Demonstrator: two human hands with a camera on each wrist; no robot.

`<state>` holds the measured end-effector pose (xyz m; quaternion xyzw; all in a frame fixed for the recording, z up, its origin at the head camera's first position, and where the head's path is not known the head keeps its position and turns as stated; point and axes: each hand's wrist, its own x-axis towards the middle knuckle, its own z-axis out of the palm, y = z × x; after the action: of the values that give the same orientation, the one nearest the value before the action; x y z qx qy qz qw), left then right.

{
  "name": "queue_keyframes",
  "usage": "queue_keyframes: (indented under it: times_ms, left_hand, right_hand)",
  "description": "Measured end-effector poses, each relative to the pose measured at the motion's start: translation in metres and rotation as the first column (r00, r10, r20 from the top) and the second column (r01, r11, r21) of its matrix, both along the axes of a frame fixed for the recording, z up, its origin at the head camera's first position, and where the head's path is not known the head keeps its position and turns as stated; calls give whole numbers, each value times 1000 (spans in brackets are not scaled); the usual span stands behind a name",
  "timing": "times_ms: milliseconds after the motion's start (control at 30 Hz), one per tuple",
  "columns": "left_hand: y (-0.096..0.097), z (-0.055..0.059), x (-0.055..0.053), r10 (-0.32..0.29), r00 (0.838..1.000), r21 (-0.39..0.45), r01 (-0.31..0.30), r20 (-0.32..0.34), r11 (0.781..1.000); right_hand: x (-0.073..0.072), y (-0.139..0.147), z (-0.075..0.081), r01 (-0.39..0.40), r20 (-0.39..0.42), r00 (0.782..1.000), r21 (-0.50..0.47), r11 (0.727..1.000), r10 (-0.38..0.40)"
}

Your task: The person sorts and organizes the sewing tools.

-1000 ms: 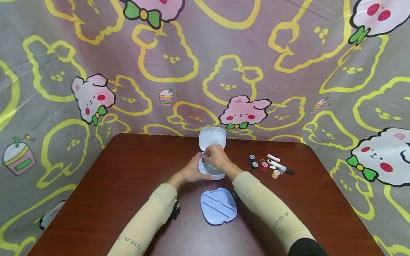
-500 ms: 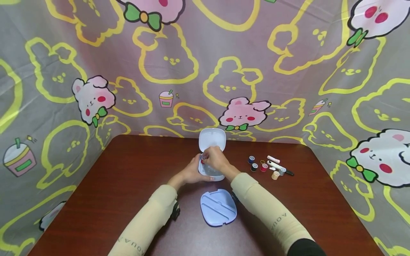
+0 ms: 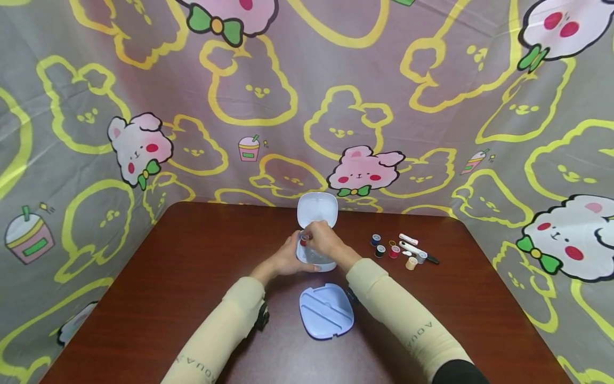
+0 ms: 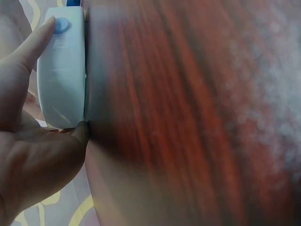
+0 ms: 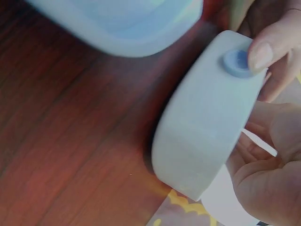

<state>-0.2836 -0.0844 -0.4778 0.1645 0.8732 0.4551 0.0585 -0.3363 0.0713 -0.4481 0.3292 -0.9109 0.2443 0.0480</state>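
Note:
A white plastic case stands on the table with its lid raised at the back. My left hand grips the case from the left. In the right wrist view, its thumb lies by the round blue button on the case front. My right hand reaches into the case from above and pinches a small red thread spool near the inner left side. The right fingertips are partly hidden in the head view. The case interior is partly covered by the right hand.
A light blue divided tray lies in front of the case. To the right are a blue spool, a black spool, a red spool, a beige spool, a grey spool and a white stick with a dark end.
Over the last second the right hand and the red spool have shifted slightly to the left inside the case. The left hand keeps its grip on the case.

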Motion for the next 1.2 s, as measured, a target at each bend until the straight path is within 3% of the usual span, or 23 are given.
queue_keyframes:
  times_ms: [400, 767, 1200]
  left_hand:
    - [2, -2, 0, -12, 1000, 16, 12, -7, 1000]
    - [4, -2, 0, -12, 1000, 12, 12, 3, 1000]
    - [2, -1, -1, -25, 1000, 43, 26, -19, 999]
  right_hand:
    - [9, 0, 4, 25, -29, 999, 129, 991, -22]
    - [14, 15, 4, 41, 94, 995, 40, 998, -44]
    - [32, 27, 14, 105, 97, 989, 58, 993, -110]
